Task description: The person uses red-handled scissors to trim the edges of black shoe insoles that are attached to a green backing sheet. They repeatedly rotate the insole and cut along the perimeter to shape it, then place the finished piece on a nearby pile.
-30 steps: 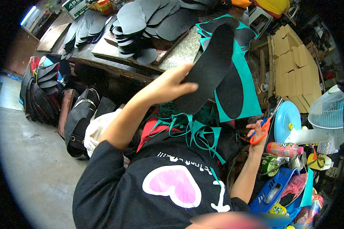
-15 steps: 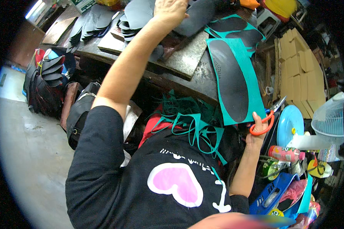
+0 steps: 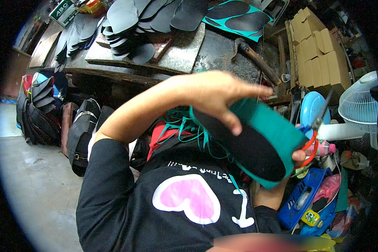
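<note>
A teal sheet [image 3: 258,113] with a black insole [image 3: 243,145] on it lies tilted in front of my chest. My right hand [image 3: 299,155] grips its right end and at the same time holds orange-handled scissors [image 3: 313,140], whose blades point up and away. Most of the right hand's fingers are hidden behind the sheet. Over the sheet's far left part is my left hand [image 3: 216,94], slightly blurred, with thumb and fingers spread. Its thumb overlaps the black insole; whether it presses on it I cannot tell. Teal offcut strips [image 3: 189,126] hang at my lap.
Stacked grey insoles [image 3: 124,17] cover the bench's left side. More teal sheets with black insoles [image 3: 239,19] lie at the back, near a hammer [image 3: 256,61]. Cardboard boxes [image 3: 319,54], a white fan [image 3: 359,98] and a blue basket [image 3: 302,197] stand to the right.
My left hand has come from the insole stacks on the bench toward me, over the teal sheet. The sheet has tilted and swung down toward my chest, uncovering the hammer. The scissors stay in my right hand.
</note>
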Available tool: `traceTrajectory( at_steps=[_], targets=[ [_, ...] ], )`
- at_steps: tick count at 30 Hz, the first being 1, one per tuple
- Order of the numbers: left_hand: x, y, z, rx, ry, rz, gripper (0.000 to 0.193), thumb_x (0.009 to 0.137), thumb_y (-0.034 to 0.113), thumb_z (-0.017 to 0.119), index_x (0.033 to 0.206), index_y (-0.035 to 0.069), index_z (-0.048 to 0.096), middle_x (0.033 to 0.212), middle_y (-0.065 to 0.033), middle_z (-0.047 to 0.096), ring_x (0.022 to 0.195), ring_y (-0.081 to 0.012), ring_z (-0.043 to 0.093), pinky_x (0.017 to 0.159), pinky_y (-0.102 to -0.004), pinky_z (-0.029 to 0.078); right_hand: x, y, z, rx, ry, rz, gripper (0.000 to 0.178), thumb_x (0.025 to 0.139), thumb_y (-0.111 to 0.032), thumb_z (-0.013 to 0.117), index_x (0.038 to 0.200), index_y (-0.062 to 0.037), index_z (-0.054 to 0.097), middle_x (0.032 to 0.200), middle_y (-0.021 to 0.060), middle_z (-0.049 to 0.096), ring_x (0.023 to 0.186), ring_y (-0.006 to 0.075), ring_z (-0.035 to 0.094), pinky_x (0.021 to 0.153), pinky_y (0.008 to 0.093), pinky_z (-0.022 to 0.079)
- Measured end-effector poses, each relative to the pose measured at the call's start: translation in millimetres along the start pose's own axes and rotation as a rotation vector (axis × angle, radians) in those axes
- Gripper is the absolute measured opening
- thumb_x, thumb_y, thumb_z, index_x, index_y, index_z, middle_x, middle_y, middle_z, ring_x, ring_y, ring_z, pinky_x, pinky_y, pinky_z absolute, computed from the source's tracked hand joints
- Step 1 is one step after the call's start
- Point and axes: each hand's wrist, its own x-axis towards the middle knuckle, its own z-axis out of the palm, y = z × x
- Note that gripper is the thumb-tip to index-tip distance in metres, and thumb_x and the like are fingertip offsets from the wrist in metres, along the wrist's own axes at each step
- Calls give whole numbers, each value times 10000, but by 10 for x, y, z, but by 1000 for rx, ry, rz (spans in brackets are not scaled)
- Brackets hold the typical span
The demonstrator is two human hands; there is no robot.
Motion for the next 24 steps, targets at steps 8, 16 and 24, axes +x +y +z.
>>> traceTrajectory(
  at_steps=[8, 16, 24],
  targets=[
    [-577, -45, -80, -266, -179, -398, 241, 798, 224, 691, 851, -6, 644, 672, -119, 641, 594, -165, 578, 590, -348, 465, 3, 105, 0, 118, 587, -318, 513, 868, -416, 593, 1215, -51, 496, 971, 146, 612, 805, 269, 615, 698, 364, 527],
    [-758, -372, 460, -455, 616, -767, 302, 872, 140, 582, 1113, -42, 567, 959, -92, 660, 855, -160, 604, 789, -334, 493, 70, 478, 413, -488, 115, 272, 502, 841, -439, 652, 1072, -16, 513, 605, 6, 509, 485, 69, 455, 426, 192, 352],
    [-590, -68, 609, -664, 1038, -554, 286, 797, 74, 708, 1041, -4, 583, 910, -69, 669, 773, -136, 639, 704, -279, 526, -178, 551, 581, -513, -104, 372, 838, 772, -736, 494, 1156, 9, 511, 699, 11, 536, 610, 74, 470, 551, 215, 382]
  ],
)
